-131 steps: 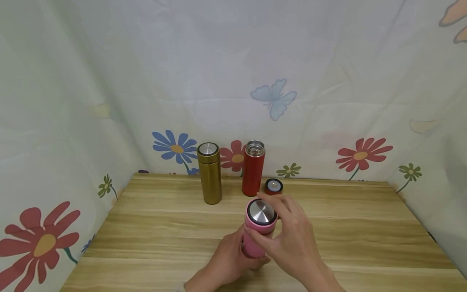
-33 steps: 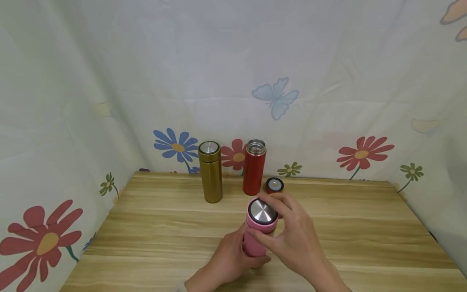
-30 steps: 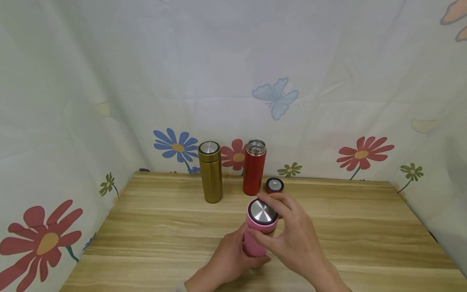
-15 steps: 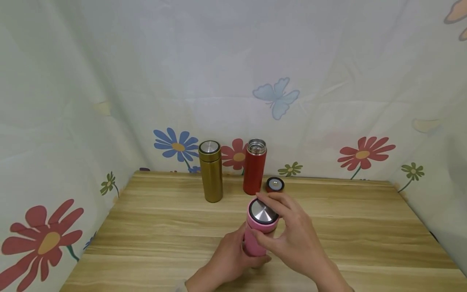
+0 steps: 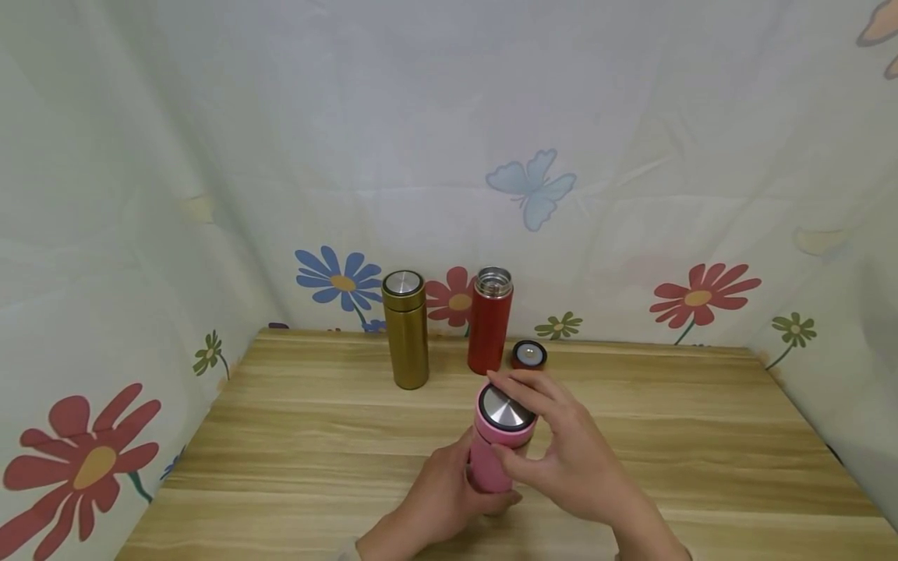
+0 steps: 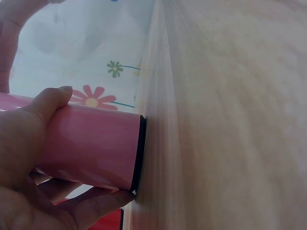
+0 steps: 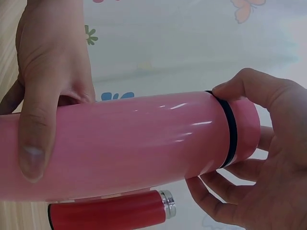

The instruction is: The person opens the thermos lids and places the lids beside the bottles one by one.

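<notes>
A pink thermos (image 5: 488,466) stands upright near the front middle of the table. My left hand (image 5: 445,495) grips its lower body, thumb on one side and fingers on the other, as the left wrist view shows. My right hand (image 5: 571,444) holds the lid (image 5: 507,408), which has a brushed-steel top, with the thumb and fingertips around its side. A black band (image 7: 229,132) lies between lid and body in the right wrist view. The thermos's black base (image 6: 139,153) is right at the tabletop in the left wrist view.
Behind stand a gold thermos (image 5: 407,343), capped, and a red thermos (image 5: 489,335) with its steel mouth uncovered. A red and black lid (image 5: 529,355) lies upturned beside the red one. A flowered cloth (image 5: 393,156) hangs around the wooden table (image 5: 316,436).
My right hand has turned slightly on the lid: its thumb has slid to the right and its forefinger a little left. My left hand and the thermos keep nearly the same place.
</notes>
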Demonstrator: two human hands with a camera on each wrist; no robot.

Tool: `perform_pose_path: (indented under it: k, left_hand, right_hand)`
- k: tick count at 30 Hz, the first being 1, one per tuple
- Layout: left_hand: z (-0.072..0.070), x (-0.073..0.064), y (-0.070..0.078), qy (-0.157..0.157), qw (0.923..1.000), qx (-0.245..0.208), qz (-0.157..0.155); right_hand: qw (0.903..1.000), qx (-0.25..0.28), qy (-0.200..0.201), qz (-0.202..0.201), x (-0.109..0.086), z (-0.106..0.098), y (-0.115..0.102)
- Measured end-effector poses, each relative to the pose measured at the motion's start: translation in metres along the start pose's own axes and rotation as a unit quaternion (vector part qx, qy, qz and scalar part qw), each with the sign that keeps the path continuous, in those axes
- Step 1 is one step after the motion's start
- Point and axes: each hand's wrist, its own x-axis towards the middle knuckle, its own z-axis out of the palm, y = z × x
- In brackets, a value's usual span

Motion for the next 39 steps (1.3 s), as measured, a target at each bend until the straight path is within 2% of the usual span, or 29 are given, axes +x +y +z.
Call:
perform_pose_path:
  k: [5,15,20,26,33,39]
  left_hand:
    - [0.0,0.0,0.0,0.003,1.0,0.0,0.004]
    - [0.001,0.0,0.0,0.013,0.9998,0.003,0.017]
    - [0.0,0.001,0.002,0.004,0.9999,-0.008,0.008]
    - [0.0,0.0,0.004,-0.005,0.9999,-0.01,-0.01]
    - [0.0,0.0,0.005,-0.006,0.9996,-0.006,-0.028]
    - [0.001,0.0,0.004,0.0,0.9997,0.007,-0.024]
  right_hand:
    - [0.9999,0.012,-0.005,-0.003,0.001,-0.001,0.002]
    - [1.0,0.003,0.005,-0.005,0.0,0.001,0.0]
    - [0.9976,-0.046,0.048,0.016,-0.002,0.004,-0.005]
    - [0.9861,-0.12,0.11,0.031,-0.002,0.012,-0.011]
    - [0.9739,-0.177,0.133,0.049,-0.002,0.019,-0.018]
    - [0.9706,-0.186,0.146,0.045,-0.002,0.022,-0.019]
